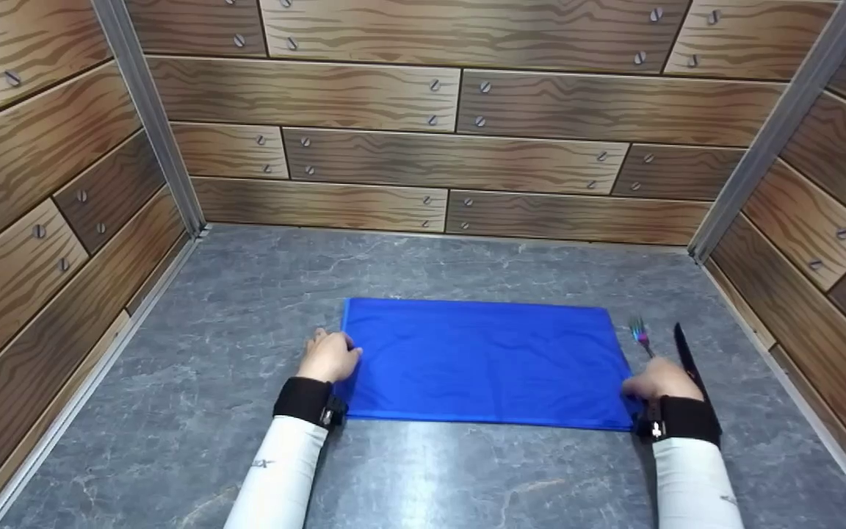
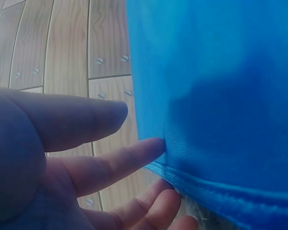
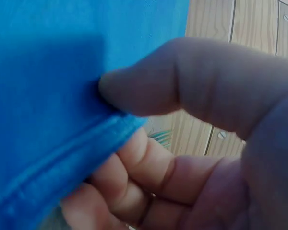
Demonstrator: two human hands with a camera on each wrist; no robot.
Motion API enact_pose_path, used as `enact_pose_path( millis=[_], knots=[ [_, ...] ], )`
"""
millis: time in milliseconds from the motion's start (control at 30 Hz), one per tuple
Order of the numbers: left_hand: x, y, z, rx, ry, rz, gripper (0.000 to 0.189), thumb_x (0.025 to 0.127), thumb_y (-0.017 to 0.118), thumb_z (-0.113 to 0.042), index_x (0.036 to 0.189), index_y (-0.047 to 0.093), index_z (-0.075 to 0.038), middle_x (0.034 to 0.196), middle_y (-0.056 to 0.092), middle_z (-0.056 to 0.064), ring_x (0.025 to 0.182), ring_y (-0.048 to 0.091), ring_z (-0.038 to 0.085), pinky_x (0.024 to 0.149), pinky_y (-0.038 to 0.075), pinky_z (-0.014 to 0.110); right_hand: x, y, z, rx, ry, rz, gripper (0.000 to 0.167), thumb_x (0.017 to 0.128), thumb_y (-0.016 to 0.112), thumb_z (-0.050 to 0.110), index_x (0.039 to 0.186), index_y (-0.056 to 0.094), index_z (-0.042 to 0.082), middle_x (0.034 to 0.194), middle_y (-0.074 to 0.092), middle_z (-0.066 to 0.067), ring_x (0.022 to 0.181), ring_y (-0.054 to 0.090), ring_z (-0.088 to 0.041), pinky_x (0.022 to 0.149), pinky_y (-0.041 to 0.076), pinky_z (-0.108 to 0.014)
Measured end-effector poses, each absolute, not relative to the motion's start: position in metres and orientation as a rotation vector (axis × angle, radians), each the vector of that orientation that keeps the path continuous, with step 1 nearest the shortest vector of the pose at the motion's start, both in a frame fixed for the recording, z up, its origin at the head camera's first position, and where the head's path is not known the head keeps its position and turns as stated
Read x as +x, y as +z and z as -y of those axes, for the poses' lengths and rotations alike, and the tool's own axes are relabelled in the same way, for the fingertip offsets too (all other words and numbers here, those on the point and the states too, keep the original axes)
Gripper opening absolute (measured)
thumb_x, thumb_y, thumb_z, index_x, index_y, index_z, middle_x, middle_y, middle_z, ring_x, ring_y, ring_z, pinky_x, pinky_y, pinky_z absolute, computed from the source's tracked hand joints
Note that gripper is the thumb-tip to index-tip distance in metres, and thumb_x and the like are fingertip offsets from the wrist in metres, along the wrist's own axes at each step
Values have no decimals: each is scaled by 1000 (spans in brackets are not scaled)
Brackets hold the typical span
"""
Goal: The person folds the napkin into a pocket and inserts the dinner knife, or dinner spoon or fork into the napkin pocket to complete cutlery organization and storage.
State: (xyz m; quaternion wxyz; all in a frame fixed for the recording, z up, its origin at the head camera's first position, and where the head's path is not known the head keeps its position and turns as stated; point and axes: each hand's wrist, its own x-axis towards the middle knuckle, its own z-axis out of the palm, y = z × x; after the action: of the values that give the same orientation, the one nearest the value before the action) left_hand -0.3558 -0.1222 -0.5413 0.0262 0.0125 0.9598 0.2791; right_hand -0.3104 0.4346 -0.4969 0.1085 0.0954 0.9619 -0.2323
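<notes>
A blue cloth with a stitched hem lies spread in a wide rectangle on the grey marbled surface. At its left edge is my left hand. In the left wrist view, one fingertip touches the cloth while the thumb stays apart from it and other fingers lie by the hem. My right hand pinches the near right corner, thumb on top and curled fingers underneath. Just beyond the right hand lies a fork with a multicoloured sheen. A black knife lies to its right, partly hidden by the hand.
Wood-patterned panels form a back wall, a left wall and a right wall around the grey surface. Metal strips run up the corners.
</notes>
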Motion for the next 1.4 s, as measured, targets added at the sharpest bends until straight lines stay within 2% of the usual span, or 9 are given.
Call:
enact_pose_path(
  millis=[233, 367, 667, 833, 1033, 1133, 1200, 1300, 1400],
  knots=[
    [-353, -541, 117, 0, 885, -2957, 36, 114, 72, -28, 129, 83, 3, 144, 66, 40, 140, 61, 64, 128, 47, 71, -342, -537, -474, 220, -752, -2813, 29, 89, 71, 27, 69, 52, 21, 72, 54, 1, 68, 54, -18, 65, 46, -32],
    [-352, -542, 118, -2, 880, -2958, 36, 113, 72, -27, 129, 83, 3, 142, 67, 39, 139, 62, 64, 127, 48, 71, -363, -567, -503, 185, -733, -2797, 32, 94, 80, 33, 75, 60, 18, 80, 59, -2, 77, 60, -22, 72, 50, -35],
    [-353, -546, 119, 14, 882, -2961, 36, 113, 72, -29, 128, 83, 3, 140, 69, 37, 140, 63, 61, 128, 47, 70, -370, -576, -518, 220, -757, -2774, 34, 92, 88, 38, 78, 65, 15, 80, 62, -3, 77, 63, -25, 72, 52, -37],
    [-358, -551, 113, 75, 870, -2950, 34, 114, 72, -30, 117, 84, 2, 135, 74, 34, 140, 65, 58, 124, 53, 68, -357, -553, -504, 267, -713, -2839, 29, 92, 77, 31, 73, 60, 18, 79, 64, -5, 76, 63, -25, 73, 54, -41],
    [-361, -558, 99, 174, 903, -2928, 32, 115, 71, -27, 107, 82, 3, 130, 83, 30, 160, 55, 63, 131, 50, 68, -309, -472, -438, 427, -722, -3019, 27, 92, 63, 20, 66, 53, 18, 74, 60, -7, 77, 62, -31, 69, 49, -42],
    [-359, -559, 90, 225, 944, -2906, 31, 115, 71, -24, 108, 81, 4, 123, 85, 28, 163, 52, 61, 133, 49, 64, -289, -444, -404, 468, -798, -3147, 20, 97, 61, 14, 81, 65, 2, 84, 69, -25, 86, 69, -49, 70, 54, -51],
    [-357, -559, 84, 252, 975, -2887, 31, 115, 72, -24, 113, 81, 6, 123, 84, 28, 160, 55, 61, 133, 50, 63, -285, -438, -384, 491, -822, -3250, 25, 101, 61, 13, 102, 71, -10, 103, 76, -38, 100, 73, -62, 80, 61, -64],
    [-354, -560, 75, 278, 988, -2878, 33, 115, 72, -25, 121, 82, 6, 128, 84, 28, 154, 61, 58, 128, 54, 63, -286, -438, -353, 448, -867, -3391, 33, 105, 65, 13, 126, 75, -11, 125, 78, -43, 113, 74, -70, 93, 60, -78],
    [-353, -560, 68, 300, 1001, -2865, 35, 115, 72, -27, 127, 82, 5, 134, 83, 27, 150, 65, 54, 125, 56, 63, -286, -441, -320, 332, -882, -3473, 29, 107, 71, 13, 129, 79, -6, 125, 80, -40, 110, 76, -69, 92, 61, -78]
  ],
)
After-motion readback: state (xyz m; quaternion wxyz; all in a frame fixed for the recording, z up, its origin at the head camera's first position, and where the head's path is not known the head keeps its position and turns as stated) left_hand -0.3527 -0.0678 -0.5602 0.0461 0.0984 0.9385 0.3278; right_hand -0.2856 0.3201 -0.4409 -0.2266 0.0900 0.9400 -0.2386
